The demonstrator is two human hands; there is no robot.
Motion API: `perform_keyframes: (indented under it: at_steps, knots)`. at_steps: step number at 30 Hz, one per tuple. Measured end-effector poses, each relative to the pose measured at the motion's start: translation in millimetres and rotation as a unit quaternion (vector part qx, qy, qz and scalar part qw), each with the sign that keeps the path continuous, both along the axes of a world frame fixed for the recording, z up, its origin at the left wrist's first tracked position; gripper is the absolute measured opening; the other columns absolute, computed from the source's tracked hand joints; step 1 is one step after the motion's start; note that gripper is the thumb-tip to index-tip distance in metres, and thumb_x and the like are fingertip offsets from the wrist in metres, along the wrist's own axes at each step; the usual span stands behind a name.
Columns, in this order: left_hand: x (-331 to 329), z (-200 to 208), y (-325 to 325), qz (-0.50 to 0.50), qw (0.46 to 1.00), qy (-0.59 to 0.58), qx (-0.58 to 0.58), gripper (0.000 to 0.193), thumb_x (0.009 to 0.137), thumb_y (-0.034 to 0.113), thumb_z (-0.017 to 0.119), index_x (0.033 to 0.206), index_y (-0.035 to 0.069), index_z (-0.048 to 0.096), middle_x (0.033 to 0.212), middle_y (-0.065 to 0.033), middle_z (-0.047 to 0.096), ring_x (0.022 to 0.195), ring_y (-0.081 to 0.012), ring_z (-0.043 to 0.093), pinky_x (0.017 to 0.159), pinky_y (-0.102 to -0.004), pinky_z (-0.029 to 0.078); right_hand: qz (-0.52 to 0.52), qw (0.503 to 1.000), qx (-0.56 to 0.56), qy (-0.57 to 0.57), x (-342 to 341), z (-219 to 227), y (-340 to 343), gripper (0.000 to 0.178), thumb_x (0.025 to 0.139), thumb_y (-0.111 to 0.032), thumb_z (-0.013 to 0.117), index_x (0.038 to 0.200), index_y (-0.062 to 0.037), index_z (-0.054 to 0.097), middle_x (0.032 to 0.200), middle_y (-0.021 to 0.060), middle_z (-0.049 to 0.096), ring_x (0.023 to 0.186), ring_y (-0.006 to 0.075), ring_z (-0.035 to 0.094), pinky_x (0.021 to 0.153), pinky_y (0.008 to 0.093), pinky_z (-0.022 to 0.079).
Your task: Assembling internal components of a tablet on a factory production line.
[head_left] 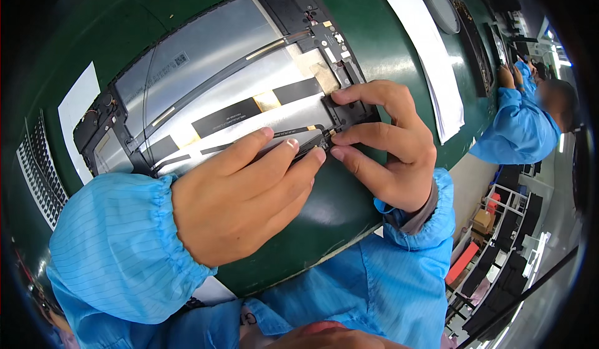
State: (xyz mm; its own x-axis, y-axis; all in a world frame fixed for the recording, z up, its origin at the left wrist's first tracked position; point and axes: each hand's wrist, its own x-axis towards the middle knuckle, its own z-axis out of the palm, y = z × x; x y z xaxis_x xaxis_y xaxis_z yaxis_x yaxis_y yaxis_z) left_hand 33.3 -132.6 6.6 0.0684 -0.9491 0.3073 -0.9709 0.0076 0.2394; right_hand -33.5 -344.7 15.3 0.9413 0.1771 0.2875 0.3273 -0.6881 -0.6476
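Observation:
An opened tablet-like device (206,93) lies on the green table, its silver battery plates, black flat cable (218,77) and small circuit board (334,43) exposed. My left hand (243,193) rests over its near edge, fingers stretched out and their tips on a thin black cable (284,132). At the near right corner, the thumb and index finger of my right hand (393,143) are closed together beside that cable's end. Whatever small part lies between them is mostly hidden by the fingertips. The right middle finger touches the black frame above.
White paper sheets (430,56) lie right of the device, with a round grey lid-like object (439,7) beyond. A white sheet (81,115) and a black-and-white perforated strip (42,168) are at left. A co-worker in blue (521,127) works at far right, near shelves (499,237).

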Motion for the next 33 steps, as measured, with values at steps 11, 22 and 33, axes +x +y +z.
perform_keyframes:
  at_steps: [11,22,33]
  knots:
    - [0.7,-2.3,-4.3,-0.011,1.0,0.015,0.015,0.036,0.067,0.009,0.057,0.102,0.0,0.057,0.116,-0.0141,0.052,0.102,-0.0275,0.05,0.089,-0.042,0.04,0.001,1.0,0.02,-0.013,3.1,-6.1,-1.2,0.015,0.058,0.003,0.067,0.072,-0.0014,0.064,0.098,0.0141,0.057,0.095,0.0278,0.051,0.081,0.0352,0.041]
    - [-18.2,29.0,29.7,0.033,0.994,-0.072,0.079,0.064,0.06,0.011,0.067,0.12,0.002,0.044,0.13,-0.0136,0.04,0.119,-0.0294,0.039,0.098,-0.0438,0.032,-0.046,0.969,0.242,-0.002,1.4,-17.5,-18.0,0.022,0.06,0.001,0.069,0.082,-0.0029,0.065,0.103,0.0089,0.056,0.097,0.0205,0.051,0.083,0.0306,0.04]
    - [-68.6,-6.2,139.5,0.346,0.927,0.012,0.146,0.076,0.063,0.03,0.07,0.119,-0.009,0.038,0.131,-0.0281,0.029,0.122,-0.0437,0.027,0.101,-0.0506,0.022,-0.152,0.925,0.277,0.212,31.1,-1.1,-36.7,0.039,0.079,-0.015,0.06,0.11,0.0067,0.049,0.094,0.0114,0.059,0.08,0.0128,0.055,0.073,0.024,0.045]
